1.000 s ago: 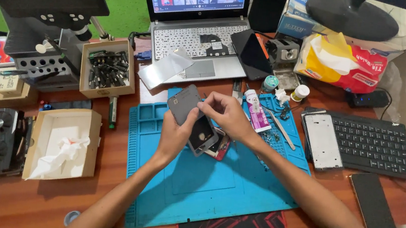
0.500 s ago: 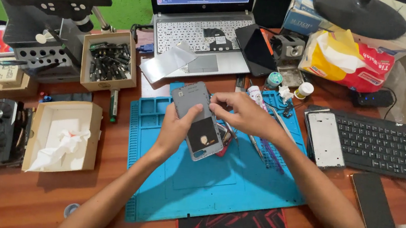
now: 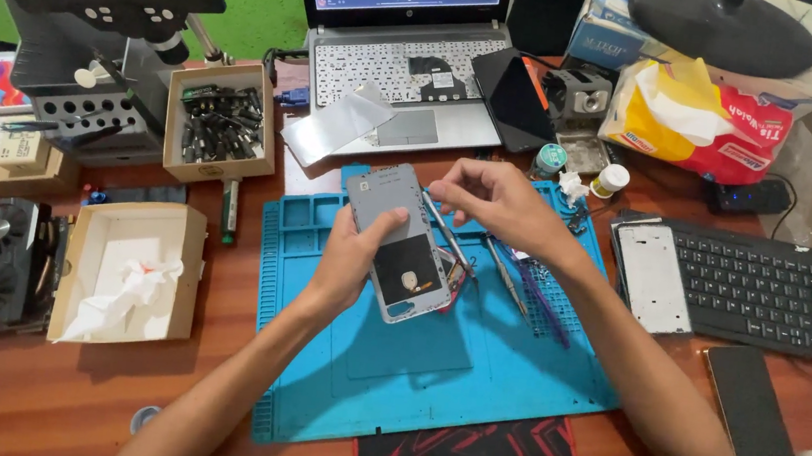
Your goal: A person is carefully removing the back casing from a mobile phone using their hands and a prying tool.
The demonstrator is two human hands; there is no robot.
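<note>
— Two hands on it: my left hand (image 3: 355, 258) grips the opened phone (image 3: 402, 243) at centre frame, above the blue mat (image 3: 432, 362); my right hand (image 3: 499, 203) pinches tweezers (image 3: 446, 232), tips at the phone's right edge.

— How would you do it well?

— I'd keep the phone braced, thumb clear of the parts, and move the tips gently along the edge.

— And the boxes?

— Upper left, a cardboard box (image 3: 221, 123) packed with dark bits. Left of the mat, a shallow box (image 3: 130, 269) holding crumpled white tissue (image 3: 123, 294).
</note>
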